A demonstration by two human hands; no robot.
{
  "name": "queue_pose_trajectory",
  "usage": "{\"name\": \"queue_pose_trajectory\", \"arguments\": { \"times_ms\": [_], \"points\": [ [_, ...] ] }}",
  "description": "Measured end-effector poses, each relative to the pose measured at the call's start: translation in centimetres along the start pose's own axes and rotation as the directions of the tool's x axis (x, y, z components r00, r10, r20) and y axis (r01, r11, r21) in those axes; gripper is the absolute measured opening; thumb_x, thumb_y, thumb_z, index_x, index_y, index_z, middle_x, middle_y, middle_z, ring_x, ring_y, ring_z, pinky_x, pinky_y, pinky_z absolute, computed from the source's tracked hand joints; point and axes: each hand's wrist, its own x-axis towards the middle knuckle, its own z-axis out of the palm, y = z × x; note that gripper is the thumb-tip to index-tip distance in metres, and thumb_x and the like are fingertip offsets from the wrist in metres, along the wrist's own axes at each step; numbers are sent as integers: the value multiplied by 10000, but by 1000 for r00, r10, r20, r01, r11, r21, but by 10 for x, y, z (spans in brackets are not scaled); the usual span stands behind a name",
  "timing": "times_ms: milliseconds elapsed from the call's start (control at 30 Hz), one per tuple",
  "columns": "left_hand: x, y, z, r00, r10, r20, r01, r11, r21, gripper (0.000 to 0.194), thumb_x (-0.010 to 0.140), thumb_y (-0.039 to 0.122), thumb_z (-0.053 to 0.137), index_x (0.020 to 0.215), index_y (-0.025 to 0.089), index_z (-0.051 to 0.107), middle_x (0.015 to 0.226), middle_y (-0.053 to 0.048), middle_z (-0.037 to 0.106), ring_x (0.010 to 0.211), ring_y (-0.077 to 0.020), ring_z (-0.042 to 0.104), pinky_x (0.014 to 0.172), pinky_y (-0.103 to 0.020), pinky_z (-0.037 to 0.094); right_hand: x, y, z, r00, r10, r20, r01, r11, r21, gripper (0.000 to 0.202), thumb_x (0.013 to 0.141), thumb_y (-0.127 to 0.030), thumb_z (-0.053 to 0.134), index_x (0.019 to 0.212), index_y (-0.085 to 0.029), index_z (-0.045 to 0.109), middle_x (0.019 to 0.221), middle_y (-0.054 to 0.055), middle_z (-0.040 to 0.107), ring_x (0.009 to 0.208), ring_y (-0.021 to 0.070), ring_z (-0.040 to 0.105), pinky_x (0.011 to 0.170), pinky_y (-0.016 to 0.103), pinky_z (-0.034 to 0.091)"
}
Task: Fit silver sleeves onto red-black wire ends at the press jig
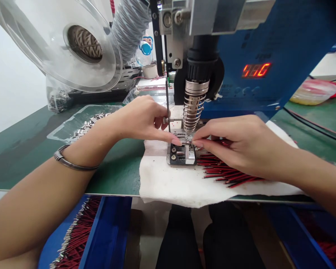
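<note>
At the small metal fixture (pixel 182 158) under the machine's spring-wrapped head (pixel 196 104), both hands meet from opposite sides. My left hand (pixel 148 119) reaches in from the left, its thumb tip against a small silver metal part (pixel 185 142) on the fixture and its other fingers curled near an upright rod. My right hand (pixel 235 144) pinches with thumb and index finger at the right end of that part; what lies between the fingertips is too small to tell. Beneath my right hand lies a bundle of red and black wires (pixel 221 172) on a white cloth (pixel 173 186).
A clear tray of small metal parts (pixel 85 125) sits at the left. The blue machine (pixel 240 48) with a red display fills the back right. Below the table edge, a blue bin (pixel 93 233) holds red wires with metal ends. A clear reel hangs upper left.
</note>
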Motion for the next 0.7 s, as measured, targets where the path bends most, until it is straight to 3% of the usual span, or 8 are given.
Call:
{"name": "queue_pose_trajectory", "arguments": {
  "times_ms": [700],
  "points": [
    [-1,1,-2,1000,8,7,-7,1000,-14,674,714,871,733,647,213,605,584,4,618,561,-142,539,640,-310,354,2,-2,-2,999,36,20,-36,999,28,224,1045,-181,583,974,-203,795,907,52,835,746,211,751,732,325,566]
  ]
}}
